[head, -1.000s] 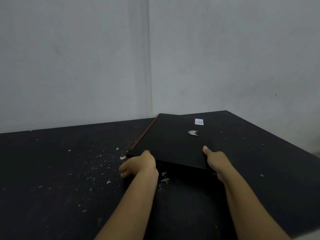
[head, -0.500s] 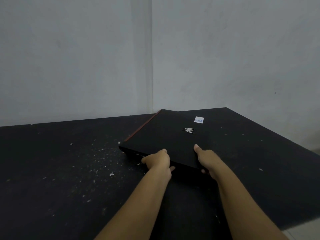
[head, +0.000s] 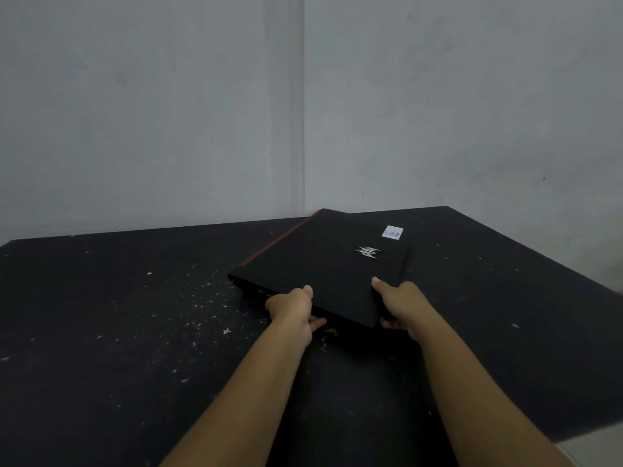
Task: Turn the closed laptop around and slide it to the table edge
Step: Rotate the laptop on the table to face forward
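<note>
The closed black laptop (head: 323,264) is held skewed on the dark desk (head: 101,332), its far corner near the wall corner. Its near edge is gripped by the left hand (head: 291,308) and, at the near right corner, by the right hand (head: 403,303), thumbs laid on the lid and fingers tucked beneath.

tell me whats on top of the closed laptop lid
On the laptop lid: a silver logo, a small white sticker, and both thumbs, left hand and right hand. Their fingers curl underneath, mostly hidden.
</note>
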